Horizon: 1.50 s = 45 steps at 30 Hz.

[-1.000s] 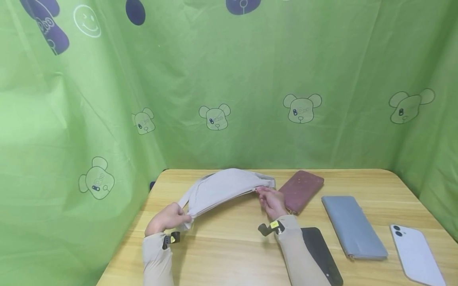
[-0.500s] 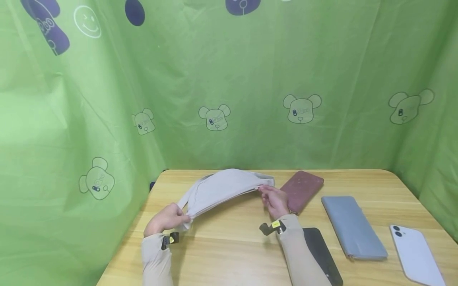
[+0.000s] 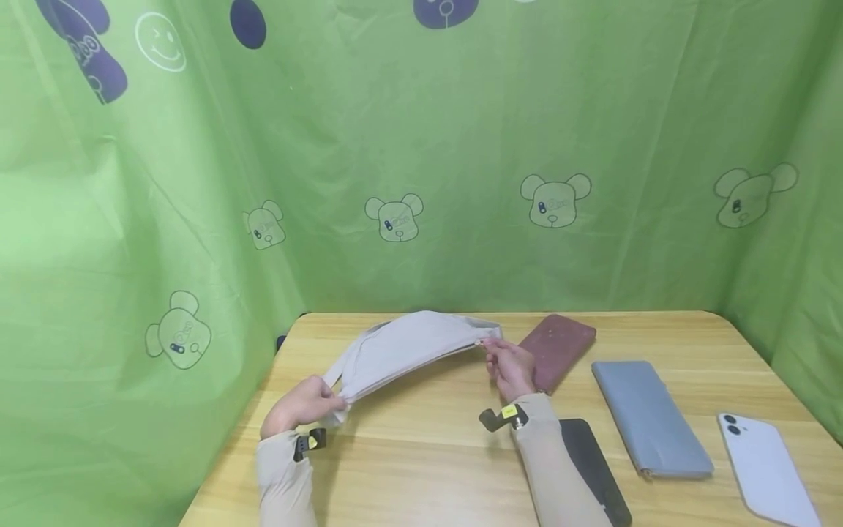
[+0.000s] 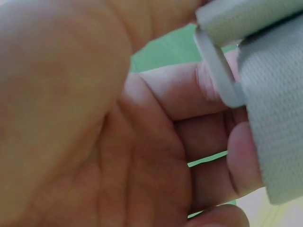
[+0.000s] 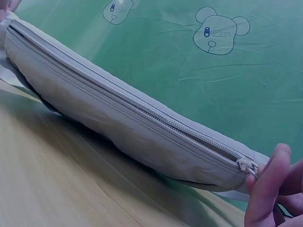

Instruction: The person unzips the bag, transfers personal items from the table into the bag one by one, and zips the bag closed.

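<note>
A pale grey waist bag (image 3: 408,344) is stretched between both hands over the table. My left hand (image 3: 303,402) grips its left end, where a strap meets a plastic buckle loop (image 4: 218,71) in the left wrist view. At the other end my right hand (image 3: 510,366) pinches the zipper pull (image 5: 248,168). In the right wrist view the zipper (image 5: 128,101) runs along the bag's edge. Its slider sits at the right end, and the two rows of teeth stand slightly apart. The bag's inside cannot be seen.
Right of the bag lie a maroon wallet (image 3: 560,348), a blue wallet (image 3: 652,417) and a white phone (image 3: 767,468) on the wooden table (image 3: 421,461). A black flat phone-like object (image 3: 589,468) lies partly under the right forearm. Green printed curtains (image 3: 461,256) surround the table.
My right hand has shifted slightly right and up with the zipper pull. My left hand has drawn slightly left with the bag's end. The wallets and white phone have stayed put.
</note>
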### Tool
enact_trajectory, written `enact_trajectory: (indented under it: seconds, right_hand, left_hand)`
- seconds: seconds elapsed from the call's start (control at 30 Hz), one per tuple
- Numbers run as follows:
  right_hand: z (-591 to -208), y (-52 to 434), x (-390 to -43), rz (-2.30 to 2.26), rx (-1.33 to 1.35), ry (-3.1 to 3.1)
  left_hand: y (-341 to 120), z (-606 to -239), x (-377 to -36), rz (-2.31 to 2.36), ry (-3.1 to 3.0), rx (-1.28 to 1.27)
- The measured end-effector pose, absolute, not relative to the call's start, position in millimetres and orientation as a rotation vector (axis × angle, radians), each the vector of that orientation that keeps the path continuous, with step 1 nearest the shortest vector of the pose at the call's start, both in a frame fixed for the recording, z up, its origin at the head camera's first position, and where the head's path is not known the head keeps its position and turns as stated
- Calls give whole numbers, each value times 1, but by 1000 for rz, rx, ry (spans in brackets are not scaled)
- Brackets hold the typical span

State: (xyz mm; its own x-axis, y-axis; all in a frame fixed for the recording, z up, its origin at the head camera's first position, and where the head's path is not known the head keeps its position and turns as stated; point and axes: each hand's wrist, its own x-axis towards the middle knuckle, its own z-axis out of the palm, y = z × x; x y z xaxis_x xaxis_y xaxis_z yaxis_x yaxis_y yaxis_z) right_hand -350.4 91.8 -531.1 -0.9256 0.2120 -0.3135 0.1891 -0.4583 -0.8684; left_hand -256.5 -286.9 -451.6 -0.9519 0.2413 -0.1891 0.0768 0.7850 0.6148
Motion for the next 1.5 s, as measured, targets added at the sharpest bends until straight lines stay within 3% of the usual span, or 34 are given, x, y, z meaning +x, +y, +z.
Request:
enact_trajectory:
  seconds: [0.87, 1.5]
  right_hand:
    - [-529, 93, -351, 2646, -495, -1650]
    - [-531, 86, -353, 2794, -391, -1570]
  left_hand:
    - [-274, -429, -245, 861, 2750, 244]
    - [-243, -437, -252, 696, 2772, 349]
